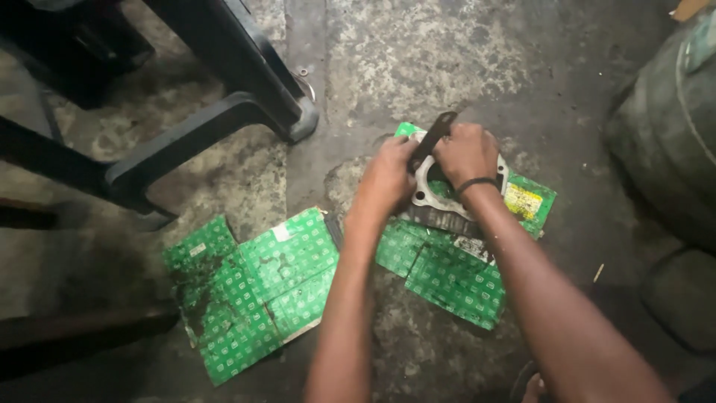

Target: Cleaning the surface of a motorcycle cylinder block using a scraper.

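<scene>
Right now we have both hands down on a grey metal engine part (440,195), a finned cylinder block with a round bore, sitting on flattened green cardboard (455,280) on the concrete floor (418,60). Our left hand (388,177) has its fingers curled onto the left edge of the part's flat top face, bracing it. Our right hand (467,153) has its fingers wrapped tight round a flat dark blade-like tool (434,136), which sticks out past the knuckles up and to the left, with its lower end between the two hands on the face. A dark band sits on the right wrist.

Progress, as a judgement only: it looks like scraping the mating face, mid-way. The visible rim of the face reads pale and fairly bare just below the fingers, but both hands hide most of it, so we cannot tell how much residue is left.

Well left of the fingers lies a second sheet of green cardboard (250,291), stained dark. Beyond the fingertips, upper left, stands a black plastic chair leg (246,89). Off to the right of the right hand, a dull grey-green rounded container (664,127).
</scene>
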